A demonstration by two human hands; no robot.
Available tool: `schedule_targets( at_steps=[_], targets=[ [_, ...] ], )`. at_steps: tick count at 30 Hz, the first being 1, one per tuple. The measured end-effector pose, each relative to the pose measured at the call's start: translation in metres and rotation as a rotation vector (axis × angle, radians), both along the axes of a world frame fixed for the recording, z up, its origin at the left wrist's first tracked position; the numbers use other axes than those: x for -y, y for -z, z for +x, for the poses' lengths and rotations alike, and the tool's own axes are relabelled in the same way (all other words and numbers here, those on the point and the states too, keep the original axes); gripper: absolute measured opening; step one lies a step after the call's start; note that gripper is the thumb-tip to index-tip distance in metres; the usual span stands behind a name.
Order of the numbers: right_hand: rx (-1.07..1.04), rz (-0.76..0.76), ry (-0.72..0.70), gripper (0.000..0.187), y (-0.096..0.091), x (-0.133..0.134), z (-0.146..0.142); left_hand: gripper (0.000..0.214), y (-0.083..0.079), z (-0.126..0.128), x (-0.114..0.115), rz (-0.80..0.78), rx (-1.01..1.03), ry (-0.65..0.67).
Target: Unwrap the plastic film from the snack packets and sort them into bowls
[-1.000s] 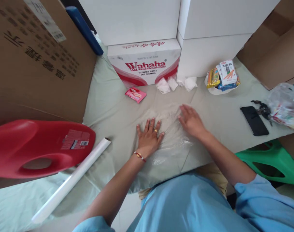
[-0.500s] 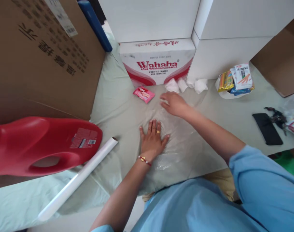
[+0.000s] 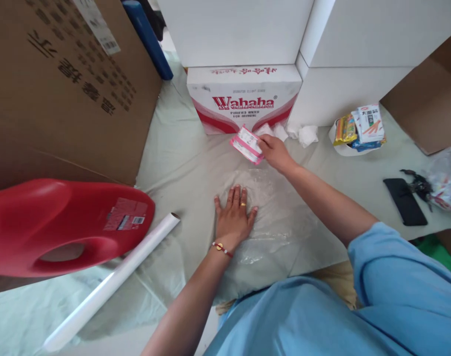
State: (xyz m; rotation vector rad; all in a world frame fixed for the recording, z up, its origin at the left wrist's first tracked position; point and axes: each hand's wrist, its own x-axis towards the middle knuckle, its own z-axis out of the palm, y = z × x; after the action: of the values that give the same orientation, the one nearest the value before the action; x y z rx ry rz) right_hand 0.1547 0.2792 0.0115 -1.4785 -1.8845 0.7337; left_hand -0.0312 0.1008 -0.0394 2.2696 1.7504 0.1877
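Between the thumb and fingers of my right hand (image 3: 276, 153) is a small pink snack packet (image 3: 246, 145), gripped by its right end. Its pale, printed side faces up, just in front of the white Wahaha water box (image 3: 243, 101). My left hand (image 3: 234, 213) lies flat with fingers spread on a sheet of clear plastic film (image 3: 280, 207), which covers part of the pale green cloth (image 3: 188, 168). Several white wrapped bundles (image 3: 307, 135) sit along the foot of the box, one partly hidden behind my right hand.
A red jug (image 3: 73, 227) and a white roll (image 3: 114, 284) lie at the left, beside a large brown carton (image 3: 69, 99). To the right are a tub of snack packets (image 3: 358, 131), a black phone (image 3: 405, 201), keys (image 3: 418, 185) and a clear plastic bag (image 3: 449, 183).
My right hand has closed on the pink packet, which lay on the cloth before. The packet has moved right, lifted and turned over. My left hand stays in place.
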Motion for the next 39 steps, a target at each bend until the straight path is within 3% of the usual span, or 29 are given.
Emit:
schedule_targets(
  at_steps=[3, 6, 8, 10, 13, 16, 21, 25, 28, 34, 36, 39],
  targets=[
    [-0.227, -0.306, -0.189, 0.038, -0.012, 0.043, 0.045, 0.064, 0.002, -0.001, -0.001, 0.009, 0.011, 0.0],
    [-0.111, -0.497, -0.412, 0.031, -0.011, 0.082, 0.068, 0.06, 0.003, -0.001, -0.001, 0.008, -0.014, -0.007],
    [0.115, -0.404, -0.443, 0.027, -0.008, 0.1, 0.071, 0.06, 0.003, 0.0, -0.001, 0.014, -0.045, -0.019],
    [0.317, -0.183, -0.411, 0.025, -0.005, 0.113, 0.069, 0.06, 0.003, 0.0, -0.001, 0.021, -0.071, -0.022],
    [0.451, 0.033, -0.493, 0.048, -0.002, 0.126, 0.063, 0.06, 0.002, 0.002, -0.001, 0.03, -0.105, -0.017],
    [0.516, 0.015, -0.563, 0.064, 0.004, 0.135, 0.06, 0.061, -0.001, 0.003, -0.002, 0.022, -0.137, -0.02],
    [0.572, 0.035, -0.412, 0.055, 0.011, 0.141, 0.08, 0.061, -0.002, 0.004, -0.002, 0.022, -0.139, -0.028],
    [0.542, 0.08, -0.322, 0.057, 0.001, 0.144, 0.095, 0.061, -0.003, 0.005, -0.002, 0.01, -0.144, -0.031],
    [0.463, 0.15, -0.378, 0.061, -0.002, 0.146, 0.084, 0.061, -0.004, 0.006, -0.003, -0.01, -0.164, -0.039],
    [0.415, 0.096, -0.538, 0.055, 0.022, 0.147, 0.057, 0.06, -0.002, -0.004, 0.0, 0.071, -0.01, -0.071],
    [0.319, 0.113, -0.487, 0.049, 0.027, 0.156, 0.07, 0.059, -0.002, -0.015, 0.011, 0.174, 0.093, -0.064],
    [0.12, 0.118, -0.397, 0.048, 0.029, 0.185, 0.109, 0.058, -0.002, -0.036, 0.041, 0.245, 0.212, 0.09]
  ],
)
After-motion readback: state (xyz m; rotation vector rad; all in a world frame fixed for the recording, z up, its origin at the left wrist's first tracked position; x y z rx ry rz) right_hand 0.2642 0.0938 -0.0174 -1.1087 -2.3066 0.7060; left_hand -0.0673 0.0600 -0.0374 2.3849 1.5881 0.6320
